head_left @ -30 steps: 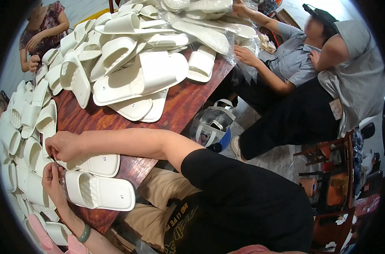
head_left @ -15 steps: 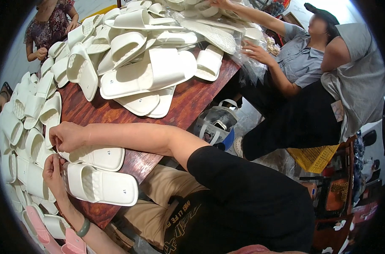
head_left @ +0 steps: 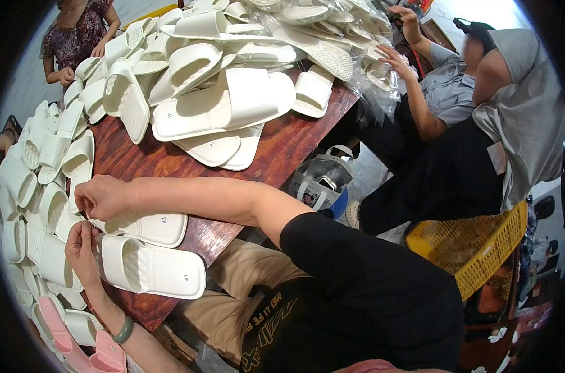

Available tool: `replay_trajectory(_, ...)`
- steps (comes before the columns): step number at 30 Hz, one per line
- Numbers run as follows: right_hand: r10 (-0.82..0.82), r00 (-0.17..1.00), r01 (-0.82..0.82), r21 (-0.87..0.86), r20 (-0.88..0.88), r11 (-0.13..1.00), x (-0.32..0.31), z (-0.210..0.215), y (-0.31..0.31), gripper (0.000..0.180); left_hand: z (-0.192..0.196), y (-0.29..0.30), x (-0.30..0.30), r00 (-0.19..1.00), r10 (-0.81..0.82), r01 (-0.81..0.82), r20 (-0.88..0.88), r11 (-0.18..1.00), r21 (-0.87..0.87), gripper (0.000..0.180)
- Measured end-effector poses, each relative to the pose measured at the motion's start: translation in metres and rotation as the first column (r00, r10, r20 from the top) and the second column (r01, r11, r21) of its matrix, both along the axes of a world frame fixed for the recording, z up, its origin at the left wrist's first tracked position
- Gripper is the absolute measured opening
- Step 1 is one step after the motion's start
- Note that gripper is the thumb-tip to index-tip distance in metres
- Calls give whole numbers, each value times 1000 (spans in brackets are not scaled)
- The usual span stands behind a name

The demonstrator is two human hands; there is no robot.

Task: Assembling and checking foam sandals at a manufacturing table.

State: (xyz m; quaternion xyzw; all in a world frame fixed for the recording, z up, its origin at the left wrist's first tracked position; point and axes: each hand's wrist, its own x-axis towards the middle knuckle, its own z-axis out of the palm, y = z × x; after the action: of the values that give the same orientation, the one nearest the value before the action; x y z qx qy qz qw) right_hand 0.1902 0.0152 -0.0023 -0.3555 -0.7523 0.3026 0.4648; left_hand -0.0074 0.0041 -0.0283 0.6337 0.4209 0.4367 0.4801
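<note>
Near white slide sandal (head_left: pixel 152 268) lies sole-down on the wooden table (head_left: pixel 282 146), long axis roughly left-right across the view. Strap end points toward the left hand; open heel end points right, close to the table's near edge.

Second white sandal (head_left: pixel 149 227) sits just behind it, roughly parallel, partly under the right forearm.

Left hand (head_left: pixel 82 244): fingers bunched at the strap end of the near sandal, touching it. Whether anything small is pinched there cannot be told. Green bangle (head_left: pixel 123 330) on that wrist.

Right hand (head_left: pixel 102 197): curled narrow, knuckles up, over the left end of the second sandal. Contents of the grip not visible.

Room: rows of white sandals (head_left: pixel 34 186) crowd the left side right up to both hands. A heap of white sandals (head_left: pixel 220 81) fills the far half of the table. Bare wood remains between the heap and the right forearm. Pink sandals (head_left: pixel 77 348) lie at the near left corner.
</note>
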Motion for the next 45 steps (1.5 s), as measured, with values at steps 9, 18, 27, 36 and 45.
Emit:
replay_trajectory(9,18,1000,-18,-4,-20,1000,-3,-3,-1,18,-3,1,-5,1000,31,-30,-4,999,15,16)
replay_trajectory(18,49,998,-49,4,26,999,1,-2,0,17,8,-8,5,997,60,-57,-39,997,56,16)
replay_trajectory(27,-290,948,261,203,128,944,33,1,51,20,19,-4,10,947,290,-300,139,952,54,16)
replay_trajectory(36,33,997,-47,-243,-63,969,40,-38,40,24,57,-27,-39,808,387,-412,445,910,-42,15)
replay_trajectory(45,-24,999,20,-169,-24,985,44,-44,53,20,193,-136,-27,958,229,-287,174,775,563,12)
